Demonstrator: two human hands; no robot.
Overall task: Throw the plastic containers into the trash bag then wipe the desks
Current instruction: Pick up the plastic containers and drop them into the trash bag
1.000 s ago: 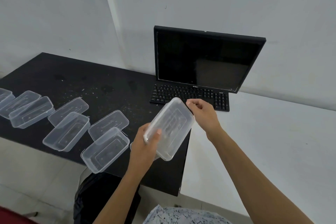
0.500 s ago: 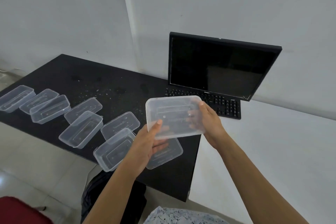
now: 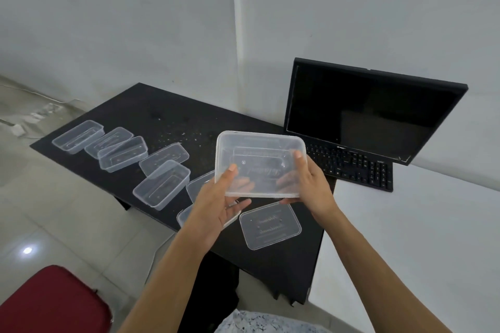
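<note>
Both hands hold one clear plastic container (image 3: 259, 162) above the black desk (image 3: 176, 121), its open side facing me. My left hand (image 3: 216, 205) grips its lower left edge, and my right hand (image 3: 311, 184) grips its right side. A clear lid (image 3: 270, 226) lies flat on the desk just below it. Several more clear containers and lids, such as the nearest container (image 3: 162, 184), lie in a row along the desk's left part. A black trash bag (image 3: 213, 295) shows under the desk between my arms, mostly hidden.
A black monitor (image 3: 368, 111) and black keyboard (image 3: 354, 167) stand at the junction with the white desk (image 3: 405, 238) on the right. A red seat (image 3: 51, 303) is at the bottom left. Crumbs speckle the black desk. Tiled floor lies to the left.
The container has been turned from tilted to level with its open side toward me, and raised slightly. My view has shifted left, so the desk and monitor sit further right.
</note>
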